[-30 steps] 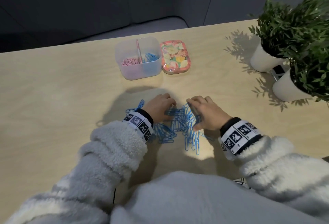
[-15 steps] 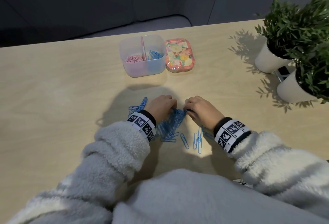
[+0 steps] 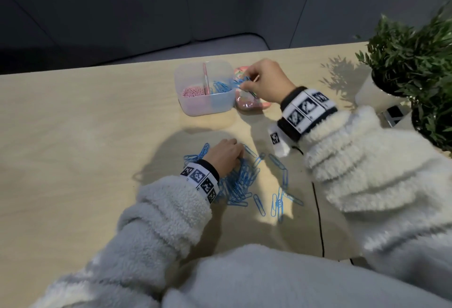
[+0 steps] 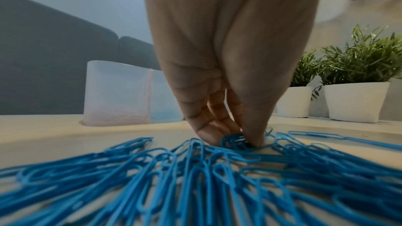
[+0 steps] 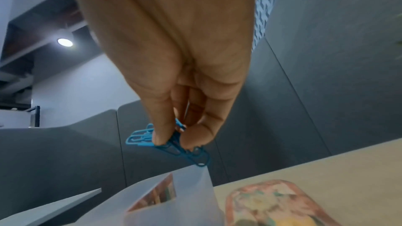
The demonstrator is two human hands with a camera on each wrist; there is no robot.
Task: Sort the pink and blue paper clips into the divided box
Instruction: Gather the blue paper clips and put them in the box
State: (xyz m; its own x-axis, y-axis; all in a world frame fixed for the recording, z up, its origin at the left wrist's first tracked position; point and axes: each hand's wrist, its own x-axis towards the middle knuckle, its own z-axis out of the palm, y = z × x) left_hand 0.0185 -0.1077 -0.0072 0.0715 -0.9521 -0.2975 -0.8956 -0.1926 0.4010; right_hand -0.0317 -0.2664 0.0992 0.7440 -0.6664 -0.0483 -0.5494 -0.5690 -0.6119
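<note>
Floral lid (image 3: 252,107), potted plants (image 3: 415,67)

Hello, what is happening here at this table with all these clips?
A person is sorting paper clips into a divided box. The right hand pinches a bunch of blue clips just above the box's right edge, where blue clips already lie; pink ones fill the left compartment. The left hand pinches into the blue pile on the table.

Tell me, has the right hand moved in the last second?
Yes. The right hand left the blue clip pile for the far divided box, pinching blue clips.
</note>
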